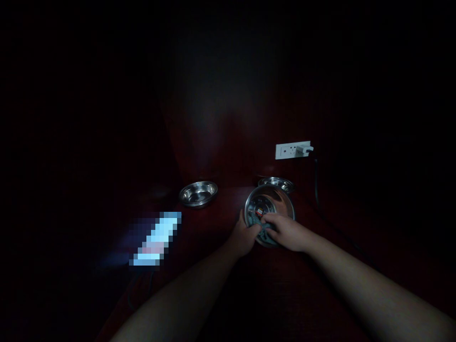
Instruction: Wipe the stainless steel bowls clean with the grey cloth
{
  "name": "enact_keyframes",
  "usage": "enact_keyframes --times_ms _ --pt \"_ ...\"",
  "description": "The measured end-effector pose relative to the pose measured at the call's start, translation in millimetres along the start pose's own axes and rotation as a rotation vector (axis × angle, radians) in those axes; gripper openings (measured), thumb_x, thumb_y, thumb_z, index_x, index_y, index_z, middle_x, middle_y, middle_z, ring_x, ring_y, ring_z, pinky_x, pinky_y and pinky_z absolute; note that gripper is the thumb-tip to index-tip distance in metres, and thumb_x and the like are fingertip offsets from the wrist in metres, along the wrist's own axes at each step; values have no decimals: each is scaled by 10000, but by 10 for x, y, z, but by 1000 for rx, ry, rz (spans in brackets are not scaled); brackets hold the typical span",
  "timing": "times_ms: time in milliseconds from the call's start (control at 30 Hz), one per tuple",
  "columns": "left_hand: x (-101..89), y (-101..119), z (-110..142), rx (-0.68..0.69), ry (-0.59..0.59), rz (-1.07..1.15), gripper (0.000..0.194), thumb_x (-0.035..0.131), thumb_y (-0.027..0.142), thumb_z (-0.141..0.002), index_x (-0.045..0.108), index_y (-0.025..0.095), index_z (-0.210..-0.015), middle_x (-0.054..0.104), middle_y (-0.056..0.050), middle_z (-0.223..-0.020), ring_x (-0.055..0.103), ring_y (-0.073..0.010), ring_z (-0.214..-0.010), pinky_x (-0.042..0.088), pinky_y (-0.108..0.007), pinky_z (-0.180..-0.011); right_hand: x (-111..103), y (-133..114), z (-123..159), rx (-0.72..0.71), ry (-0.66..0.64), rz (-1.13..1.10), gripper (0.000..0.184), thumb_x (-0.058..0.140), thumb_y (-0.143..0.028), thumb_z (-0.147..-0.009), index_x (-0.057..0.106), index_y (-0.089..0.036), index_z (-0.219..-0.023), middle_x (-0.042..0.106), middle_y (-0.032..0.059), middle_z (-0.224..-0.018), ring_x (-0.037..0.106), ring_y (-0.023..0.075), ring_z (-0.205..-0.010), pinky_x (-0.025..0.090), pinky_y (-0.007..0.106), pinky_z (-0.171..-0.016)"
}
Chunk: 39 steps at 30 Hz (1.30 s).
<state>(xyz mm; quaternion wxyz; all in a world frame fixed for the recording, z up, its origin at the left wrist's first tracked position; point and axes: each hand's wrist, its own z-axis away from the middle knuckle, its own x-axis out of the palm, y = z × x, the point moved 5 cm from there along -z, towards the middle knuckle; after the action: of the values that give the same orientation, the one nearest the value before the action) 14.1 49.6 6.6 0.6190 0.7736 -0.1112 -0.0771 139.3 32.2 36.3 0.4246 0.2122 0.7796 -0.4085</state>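
Note:
A shiny steel bowl (285, 203) is tilted so that its opening faces me. My left hand (244, 238) is closed on its left side, fingers behind the wall and thumb over the rim. Inside the bowl, my right hand (289, 232) is closed on a grey-green cloth (264, 233), which lies against the lower inner wall. The left thumb reaches to the cloth's edge. A small red and dark label (260, 212) shows on the bowl's bottom, just above my right fingertips.
A shallow steel bowl (198, 194) stands at the left, and another steel dish (276, 182) sits behind the held bowl. A bright pixelated screen (158, 242) lies at left. A white wall socket (292, 149) holds a plug; a dark cable (316, 185) hangs nearby. The surroundings are very dark.

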Motion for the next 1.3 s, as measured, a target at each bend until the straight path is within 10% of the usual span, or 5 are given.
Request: enact_keyframes --times_ms 1300 --pt "1 -28 -5 -23 -27 9 465 568 141 -660 469 152 -1114 615 -72 -1015 567 -201 -962 422 -366 -889 -2 -4 -6 -55 6 34 140 497 -127 -746 567 -186 -852 605 56 -882 549 195 -873 413 332 -793"
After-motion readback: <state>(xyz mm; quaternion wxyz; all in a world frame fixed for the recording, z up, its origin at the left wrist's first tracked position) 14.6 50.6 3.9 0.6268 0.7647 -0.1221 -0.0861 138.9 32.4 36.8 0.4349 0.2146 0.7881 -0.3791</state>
